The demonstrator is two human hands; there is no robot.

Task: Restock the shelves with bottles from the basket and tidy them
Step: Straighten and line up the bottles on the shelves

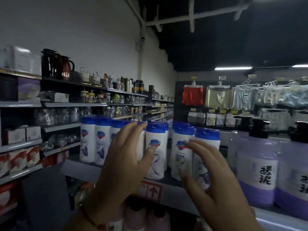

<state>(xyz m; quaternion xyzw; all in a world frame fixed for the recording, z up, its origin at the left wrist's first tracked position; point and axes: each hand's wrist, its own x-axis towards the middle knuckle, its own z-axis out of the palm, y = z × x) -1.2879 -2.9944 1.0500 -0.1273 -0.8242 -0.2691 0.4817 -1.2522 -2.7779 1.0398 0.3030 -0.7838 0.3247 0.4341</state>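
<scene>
Your left hand (123,164) and right hand (211,177) are reaching up toward the shelf (170,189), fingers spread and loosely curved, holding nothing. Your left thumb is lying against a white bottle with a blue cap (156,157); whether your right fingertips are touching the neighbouring bottle (180,147) is unclear. Purple pump bottles (256,164) are standing just to the right.
</scene>
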